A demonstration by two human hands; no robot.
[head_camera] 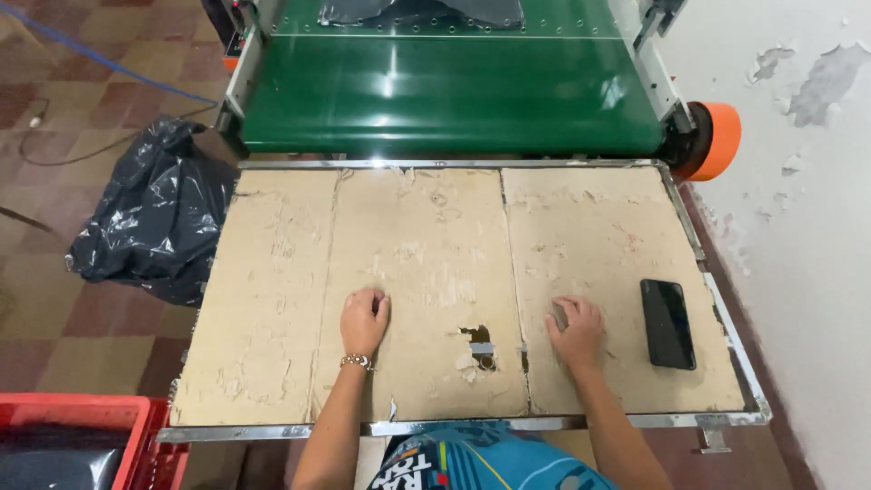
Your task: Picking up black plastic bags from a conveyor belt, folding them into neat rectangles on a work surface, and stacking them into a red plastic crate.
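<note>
Both hands rested on the worn cardboard sheet (pixel 426 245) that covered the metal-framed table in the middle of the frame. The left hand (pixel 364 319), with a beaded bracelet (pixel 357 361) at the wrist, lay low and left of centre, its fingers curled under into a loose fist with the knuckles pressed to the cardboard and nothing visibly held. The right hand (pixel 575 329) lay low and right of centre, fingers likewise bent and bunched against the sheet; whether something small sat under them could not be made out. A black phone (pixel 668 323) lay flat just to the right of that hand, near it but apart.

Between the hands, a torn hole (pixel 479 345) in the cardboard showed metal beneath. The sheet's upper half was bare up to the green conveyor belt (pixel 449 95) across the top of the frame. The table's steel rim (pixel 726 318) bordered the phone closely on the right, with a peeling white wall (pixel 807 200) beyond. An orange roller (pixel 719 141) stood at the upper right.

At the left, a black plastic bag (pixel 150 213) sat on the tiled floor. A red crate (pixel 77 440) was cut off at the lower left corner, and the person's forearms and patterned shirt (pixel 472 463) ran off the bottom edge.
</note>
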